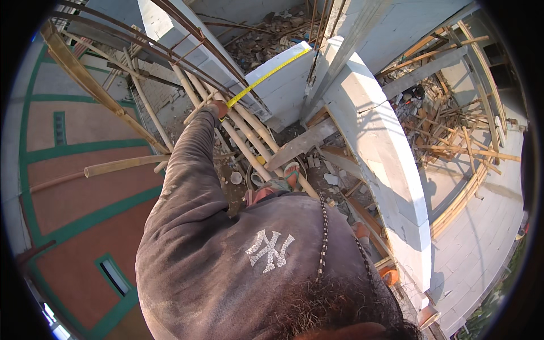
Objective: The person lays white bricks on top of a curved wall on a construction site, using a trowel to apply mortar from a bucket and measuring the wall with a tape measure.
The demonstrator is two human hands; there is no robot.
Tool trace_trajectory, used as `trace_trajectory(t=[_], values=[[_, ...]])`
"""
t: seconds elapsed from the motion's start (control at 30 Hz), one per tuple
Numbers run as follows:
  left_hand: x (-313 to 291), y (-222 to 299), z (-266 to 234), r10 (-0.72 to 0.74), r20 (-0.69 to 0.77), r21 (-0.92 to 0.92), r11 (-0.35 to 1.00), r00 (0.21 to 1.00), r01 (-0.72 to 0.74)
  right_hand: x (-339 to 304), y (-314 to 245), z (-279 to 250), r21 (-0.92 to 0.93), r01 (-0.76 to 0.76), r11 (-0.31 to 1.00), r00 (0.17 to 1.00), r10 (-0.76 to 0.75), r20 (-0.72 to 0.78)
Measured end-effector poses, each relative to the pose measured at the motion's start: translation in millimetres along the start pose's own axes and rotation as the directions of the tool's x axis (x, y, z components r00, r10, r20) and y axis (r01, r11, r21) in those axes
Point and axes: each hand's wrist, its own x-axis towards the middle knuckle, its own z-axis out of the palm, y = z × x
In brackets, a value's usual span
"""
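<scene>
To your left stands the biggest thing in view, a brown building with green bands and narrow windows. On your right a thick white wall appears to bend through the fisheye view, its top in patchy sun and shadow. Beyond it lies a heap of sticks among bamboo framing. Ahead of you is a shorter block wall, with rubble on its far side. Several bamboo poles slant down below your outstretched left arm, and rusty steel bars cross above them. A wide pale plank leans at an angle near the poles' lower ends. Your dark sweater fills the lower middle, with two patterned cords hanging down its front.

The yellow measuring tape runs from your left hand up along the top of the shorter wall to its far right corner. That hand is closed around the tape's near end. Your right hand barely shows beside your body, near the white wall; you cannot tell whether it is open or closed. Below, one sandalled foot shows, and near it sits a small white cup.
</scene>
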Motion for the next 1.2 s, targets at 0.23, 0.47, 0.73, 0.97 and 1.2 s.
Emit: trace_trajectory(t=[0.23,0.47,0.73,0.97,1.2], values=[[-7,-18,27,0.024,-0.014,-0.017,1.000,1.000,-0.024,-39,-32,37,0.031,0.075,0.997,0.997,-0.074,-0.035],[0,7,-10,-0.001,0.147,0.015,1.000,0.989,-0.001,-37,-18,25,-0.020,0.036,0.999,0.997,-0.038,-0.066],[-5,-12,25,-0.058,-0.024,-0.088,0.995,0.998,0.056,-54,-23,39,-0.100,0.089,0.991,0.995,-0.092,-0.028],[4,3,0,0.024,0.035,0.036,0.999,0.999,-0.026,-28,-7,17,-0.062,0.058,0.996,0.997,-0.061,-0.048],[13,9,-10,-0.108,0.107,-0.112,0.986,0.988,0.120,-24,-5,18,-0.055,0.079,0.995,0.996,-0.081,-0.031]])
